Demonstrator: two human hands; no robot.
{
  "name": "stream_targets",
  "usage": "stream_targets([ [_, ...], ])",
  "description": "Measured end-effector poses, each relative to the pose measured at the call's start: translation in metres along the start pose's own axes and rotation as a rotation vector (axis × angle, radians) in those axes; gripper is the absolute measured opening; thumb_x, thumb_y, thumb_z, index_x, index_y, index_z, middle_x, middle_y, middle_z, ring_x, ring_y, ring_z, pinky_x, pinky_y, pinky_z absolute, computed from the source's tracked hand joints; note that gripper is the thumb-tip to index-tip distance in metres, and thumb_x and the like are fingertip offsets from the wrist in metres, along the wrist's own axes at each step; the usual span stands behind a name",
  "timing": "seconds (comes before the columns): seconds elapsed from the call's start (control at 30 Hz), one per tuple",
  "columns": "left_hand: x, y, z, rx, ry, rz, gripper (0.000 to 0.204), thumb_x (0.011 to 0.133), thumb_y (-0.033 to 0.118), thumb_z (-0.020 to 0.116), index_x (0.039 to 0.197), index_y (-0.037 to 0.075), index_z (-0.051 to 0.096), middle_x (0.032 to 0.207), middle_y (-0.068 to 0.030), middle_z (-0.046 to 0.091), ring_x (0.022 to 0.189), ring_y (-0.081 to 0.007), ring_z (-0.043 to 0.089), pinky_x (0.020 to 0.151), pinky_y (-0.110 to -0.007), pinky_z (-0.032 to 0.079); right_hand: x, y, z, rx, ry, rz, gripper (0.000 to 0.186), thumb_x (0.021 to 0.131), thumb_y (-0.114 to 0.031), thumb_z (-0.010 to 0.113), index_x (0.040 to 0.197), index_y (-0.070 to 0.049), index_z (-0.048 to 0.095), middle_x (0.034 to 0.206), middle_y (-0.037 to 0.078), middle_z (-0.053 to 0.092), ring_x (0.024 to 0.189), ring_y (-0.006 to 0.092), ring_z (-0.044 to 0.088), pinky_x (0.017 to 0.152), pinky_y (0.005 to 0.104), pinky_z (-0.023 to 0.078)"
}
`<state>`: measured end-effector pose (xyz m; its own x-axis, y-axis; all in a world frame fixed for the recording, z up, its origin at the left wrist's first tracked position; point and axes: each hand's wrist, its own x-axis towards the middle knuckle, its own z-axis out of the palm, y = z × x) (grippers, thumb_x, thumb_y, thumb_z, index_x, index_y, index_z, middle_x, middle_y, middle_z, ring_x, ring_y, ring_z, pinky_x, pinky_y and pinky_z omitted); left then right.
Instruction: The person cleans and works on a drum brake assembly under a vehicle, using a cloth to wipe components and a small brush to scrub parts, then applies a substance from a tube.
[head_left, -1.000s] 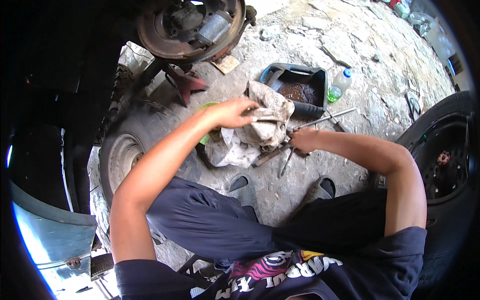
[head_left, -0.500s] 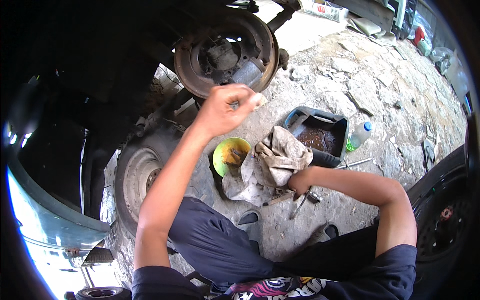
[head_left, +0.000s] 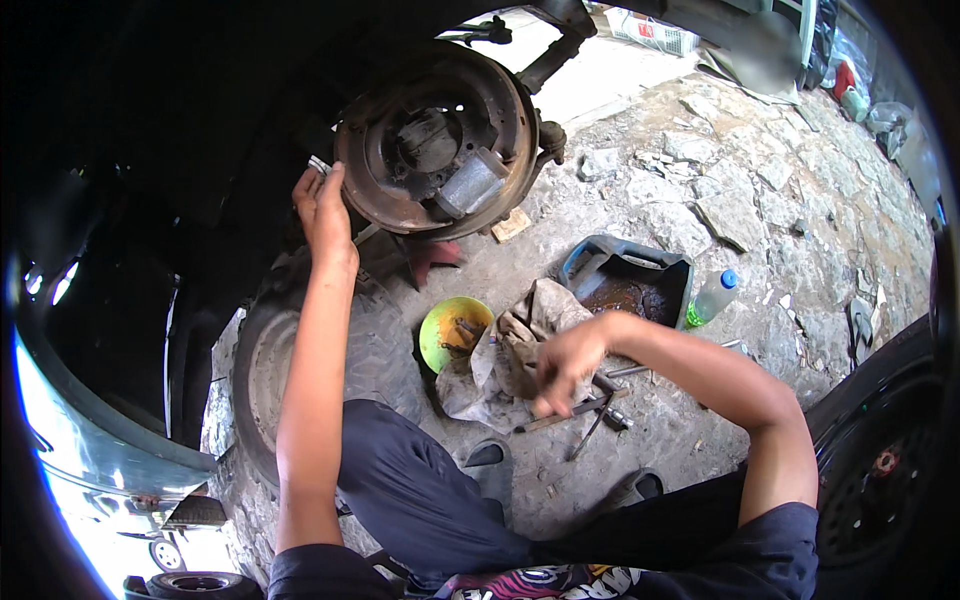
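Observation:
My left hand [head_left: 324, 212] is raised at the left rim of a rusty round brake plate [head_left: 360, 195]. Its fingers are closed around a small pale piece [head_left: 318, 165] too small to make out. A grey cylinder part [head_left: 472, 184] sits on the plate's lower right. Over a crumpled, dirty rag [head_left: 485, 385] hangs my right hand [head_left: 572, 358], slightly blurred, fingers pointing down and apart with nothing seen in them. Just beneath it lie a long bar-like tool [head_left: 560, 417] and a thin metal tool [head_left: 592, 428].
A green bowl [head_left: 432, 342] holding small parts stands left of the rag. Behind the rag is a cut-open container [head_left: 660, 300] with dark liquid, beside a clear bottle [head_left: 712, 300]. Tyres stand at left [head_left: 365, 340] and right [head_left: 880, 470]. A wooden block [head_left: 511, 225] lies under the plate.
My left hand has moved left, from in front of the brake plate to its left rim. My right hand has lifted off the tools beside the rag and shifted left. The view has tilted slightly.

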<state>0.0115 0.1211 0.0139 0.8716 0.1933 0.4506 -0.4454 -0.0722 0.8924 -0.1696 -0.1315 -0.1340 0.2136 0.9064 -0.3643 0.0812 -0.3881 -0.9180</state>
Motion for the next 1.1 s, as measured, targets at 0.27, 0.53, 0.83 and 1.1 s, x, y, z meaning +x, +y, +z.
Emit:
stream_targets([
  [0.27, 0.006, -0.04, -0.006, -0.233, -0.125, -0.366, 0.068, 0.098, 0.046, 0.067, 0.145, 0.001, 0.048, 0.158, -0.0076, 0.043, 0.146, -0.0195, 0.036, 0.123, -0.037, 0.019, -0.028, 0.005, -0.036, 0.591, 1.265, -0.128, 0.034, 0.103, -0.03, 0.062, 0.102, 0.003, 0.07, 0.078, 0.009, 0.068, 0.068, 0.0145, 0.066, 0.063, 0.0288, 0.051],
  [0.53, -0.036, -0.049, 0.021, -0.213, -0.051, -0.357, 0.072, 0.105, 0.04, 0.057, 0.157, 0.005, 0.022, 0.156, -0.0125, 0.04, 0.142, -0.0255, 0.042, 0.118, -0.042, 0.033, -0.029, 0.012, -0.033, 0.729, 1.413, -0.218, 0.033, 0.104, -0.029, 0.06, 0.099, 0.002, 0.069, 0.07, 0.003, 0.06, 0.062, 0.0101, 0.058, 0.057, 0.0273, 0.047],
  [0.83, -0.041, -0.046, 0.024, -0.236, 0.007, -0.371, 0.058, 0.104, 0.039, 0.06, 0.153, 0.018, 0.036, 0.15, -0.0044, 0.048, 0.137, -0.0229, 0.047, 0.115, -0.044, 0.035, -0.008, 0.017, -0.04, 0.693, 1.421, -0.336, 0.032, 0.106, -0.027, 0.058, 0.099, 0.002, 0.068, 0.066, 0.001, 0.056, 0.057, 0.0078, 0.051, 0.053, 0.0263, 0.044],
  [1.1, -0.042, -0.035, 0.024, 0.095, -0.014, -0.022, 0.07, 0.102, 0.028, 0.063, 0.155, 0.003, 0.025, 0.158, -0.0158, 0.033, 0.145, -0.0286, 0.035, 0.12, -0.044, 0.026, 0.006, 0.044, -0.039, 0.222, 1.328, -0.14, 0.046, 0.1, -0.042, 0.064, 0.096, 0.003, 0.068, 0.066, 0.009, 0.063, 0.058, 0.0243, 0.063, 0.059, 0.0356, 0.05],
])
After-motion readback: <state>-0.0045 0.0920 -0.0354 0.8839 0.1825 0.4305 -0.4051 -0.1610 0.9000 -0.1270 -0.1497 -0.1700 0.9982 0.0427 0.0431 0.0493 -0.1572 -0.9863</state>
